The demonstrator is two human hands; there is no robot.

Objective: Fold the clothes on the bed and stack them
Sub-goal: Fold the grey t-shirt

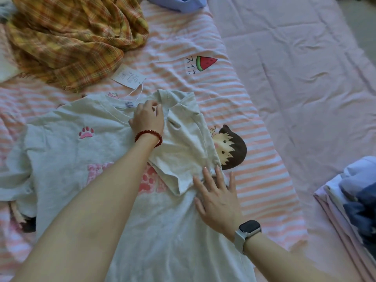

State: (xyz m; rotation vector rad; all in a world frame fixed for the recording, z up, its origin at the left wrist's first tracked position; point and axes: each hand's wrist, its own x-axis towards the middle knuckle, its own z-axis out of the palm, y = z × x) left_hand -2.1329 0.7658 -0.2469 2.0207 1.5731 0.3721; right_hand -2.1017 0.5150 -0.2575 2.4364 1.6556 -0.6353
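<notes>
**T-shirt mid-fold, frame centre**

T-shirt [61, 151] lies flat on striped sheet [254, 159], right sleeve folded inward. Left hand [147, 119] pinches fabric by the collar. Right hand [217, 198] released, fingers straight, pressing the folded edge. Plaid garment [73, 35] upper left; folded stack [354, 210] right edge.

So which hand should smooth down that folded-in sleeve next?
The right hand: it lies flat and open on the t-shirt, just below the sleeve. The left hand is busy pinching the collar.
</notes>
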